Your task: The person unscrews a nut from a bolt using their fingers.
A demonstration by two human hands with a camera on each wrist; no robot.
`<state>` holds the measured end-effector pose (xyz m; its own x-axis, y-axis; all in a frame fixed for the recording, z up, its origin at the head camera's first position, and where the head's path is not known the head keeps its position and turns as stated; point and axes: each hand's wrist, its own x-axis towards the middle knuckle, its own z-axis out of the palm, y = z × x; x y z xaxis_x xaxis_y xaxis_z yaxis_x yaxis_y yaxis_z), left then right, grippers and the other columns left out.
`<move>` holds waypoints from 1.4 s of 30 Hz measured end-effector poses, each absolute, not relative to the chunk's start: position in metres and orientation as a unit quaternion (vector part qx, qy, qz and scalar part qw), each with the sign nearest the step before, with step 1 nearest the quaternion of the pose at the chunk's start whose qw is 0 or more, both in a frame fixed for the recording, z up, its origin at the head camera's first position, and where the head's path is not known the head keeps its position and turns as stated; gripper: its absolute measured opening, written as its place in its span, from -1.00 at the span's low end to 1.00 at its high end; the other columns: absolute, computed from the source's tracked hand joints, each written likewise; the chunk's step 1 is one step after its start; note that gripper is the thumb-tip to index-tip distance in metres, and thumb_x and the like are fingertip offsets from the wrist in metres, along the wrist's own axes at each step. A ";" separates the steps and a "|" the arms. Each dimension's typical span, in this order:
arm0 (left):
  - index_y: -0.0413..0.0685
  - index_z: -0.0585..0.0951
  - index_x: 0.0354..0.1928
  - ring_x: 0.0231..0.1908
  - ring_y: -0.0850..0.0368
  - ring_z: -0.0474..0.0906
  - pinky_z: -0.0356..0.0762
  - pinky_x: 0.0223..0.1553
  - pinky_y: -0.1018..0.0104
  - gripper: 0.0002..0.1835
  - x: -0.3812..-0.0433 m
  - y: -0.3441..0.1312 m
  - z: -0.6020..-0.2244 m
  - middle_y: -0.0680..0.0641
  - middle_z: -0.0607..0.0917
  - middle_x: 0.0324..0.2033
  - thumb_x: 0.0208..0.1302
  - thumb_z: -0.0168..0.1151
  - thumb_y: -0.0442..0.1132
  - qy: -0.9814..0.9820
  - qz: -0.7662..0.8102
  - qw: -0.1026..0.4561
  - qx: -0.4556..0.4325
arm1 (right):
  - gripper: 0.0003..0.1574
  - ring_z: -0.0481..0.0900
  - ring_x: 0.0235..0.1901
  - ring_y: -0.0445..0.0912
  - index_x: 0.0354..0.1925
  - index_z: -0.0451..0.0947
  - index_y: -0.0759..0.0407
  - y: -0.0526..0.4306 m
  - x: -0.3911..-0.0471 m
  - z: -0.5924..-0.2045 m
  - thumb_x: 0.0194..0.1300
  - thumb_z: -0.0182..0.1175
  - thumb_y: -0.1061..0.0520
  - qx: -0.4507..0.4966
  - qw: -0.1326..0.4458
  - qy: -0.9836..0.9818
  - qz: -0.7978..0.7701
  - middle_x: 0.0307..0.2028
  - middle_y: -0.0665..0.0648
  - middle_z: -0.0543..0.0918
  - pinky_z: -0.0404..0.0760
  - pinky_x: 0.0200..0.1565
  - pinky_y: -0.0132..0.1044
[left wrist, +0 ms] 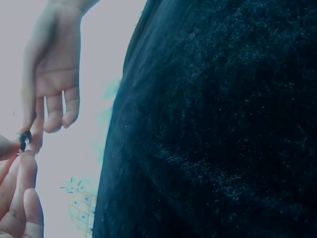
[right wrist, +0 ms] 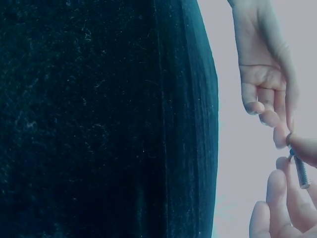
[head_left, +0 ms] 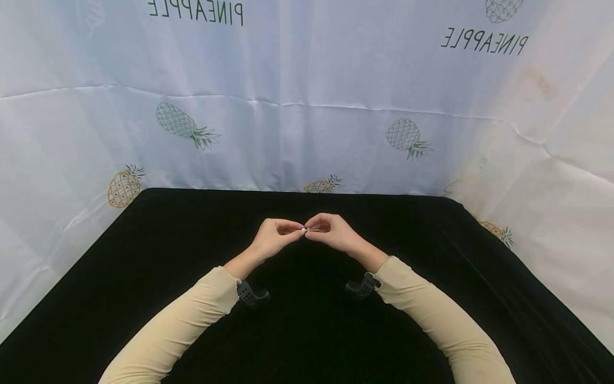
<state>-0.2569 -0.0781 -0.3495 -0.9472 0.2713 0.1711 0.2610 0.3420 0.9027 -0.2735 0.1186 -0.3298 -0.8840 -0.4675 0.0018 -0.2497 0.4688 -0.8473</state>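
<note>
Two forearms in cream fabric sleeves (head_left: 184, 314) angle inward above the black cloth-covered desk (head_left: 307, 330), wrists bent so that the left hand (head_left: 274, 236) and right hand (head_left: 333, 233) meet, each in a narrow thumb-and-finger pinch on a small, silvery, threaded metal bolt (right wrist: 301, 172). The right wrist view resolves the threads, which the head view reduces to a sliver; the shank lies along the right thumb, the opposite end at the left fingertips. Beyond the desk hangs a white pineapple-print fabric curtain (head_left: 307, 144).
</note>
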 end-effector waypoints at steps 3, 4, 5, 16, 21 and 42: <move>-0.15 0.67 -0.12 -0.21 0.09 0.67 0.63 -0.14 0.27 -0.75 -0.257 -0.078 -0.349 -0.18 0.73 -0.18 0.23 0.24 -0.18 0.819 0.551 0.005 0.159 | -0.59 0.57 -0.05 -0.02 0.04 0.46 0.19 0.119 -0.273 -0.329 0.24 0.20 0.10 -0.212 0.113 0.847 -0.473 -0.03 0.21 0.59 0.58 0.03 -0.16; -0.16 0.66 -0.11 -0.20 0.07 0.67 0.63 -0.14 0.27 -0.75 -0.256 -0.078 -0.349 -0.19 0.73 -0.17 0.23 0.23 -0.18 0.818 0.551 0.004 0.162 | -0.59 0.57 -0.05 -0.01 0.05 0.46 0.19 0.119 -0.273 -0.329 0.26 0.19 0.07 -0.209 0.117 0.848 -0.474 -0.03 0.22 0.59 0.57 0.03 -0.15; -0.16 0.66 -0.10 -0.20 0.06 0.67 0.63 -0.14 0.26 -0.74 -0.256 -0.078 -0.349 -0.19 0.73 -0.17 0.24 0.23 -0.19 0.817 0.552 0.003 0.164 | -0.58 0.58 -0.05 0.01 0.06 0.46 0.19 0.118 -0.273 -0.330 0.28 0.17 0.05 -0.206 0.122 0.848 -0.472 -0.04 0.22 0.60 0.57 0.04 -0.14; -0.23 0.64 -0.07 -0.17 -0.01 0.66 0.63 -0.13 0.20 -0.71 -0.256 -0.078 -0.349 -0.24 0.71 -0.14 0.25 0.22 -0.21 0.818 0.551 0.002 0.164 | -0.68 0.61 -0.08 0.01 -0.02 0.51 0.20 0.118 -0.274 -0.331 0.29 0.15 0.09 -0.212 0.122 0.845 -0.474 -0.10 0.20 0.64 0.58 0.03 -0.12; -0.18 0.66 -0.09 -0.18 0.04 0.67 0.63 -0.13 0.25 -0.73 -0.256 -0.078 -0.349 -0.21 0.72 -0.16 0.23 0.24 -0.19 0.818 0.551 0.001 0.162 | -0.60 0.59 -0.03 0.03 0.05 0.45 0.18 0.118 -0.274 -0.331 0.28 0.17 0.07 -0.204 0.123 0.836 -0.494 -0.05 0.23 0.62 0.57 0.05 -0.12; -0.14 0.66 -0.10 -0.18 0.06 0.68 0.64 -0.13 0.25 -0.75 -0.257 -0.080 -0.350 -0.18 0.73 -0.16 0.24 0.22 -0.19 0.818 0.551 0.004 0.163 | -0.60 0.60 -0.09 0.08 0.02 0.51 0.19 0.118 -0.275 -0.333 0.36 0.07 -0.03 -0.187 0.134 0.848 -0.477 -0.11 0.21 0.66 0.57 0.04 -0.11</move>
<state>-0.2569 -0.0796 -0.3499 -0.9467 0.2719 0.1726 0.2621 0.3390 0.9036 -0.2746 0.1179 -0.3332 -0.8940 -0.4455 -0.0482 -0.1901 0.4745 -0.8595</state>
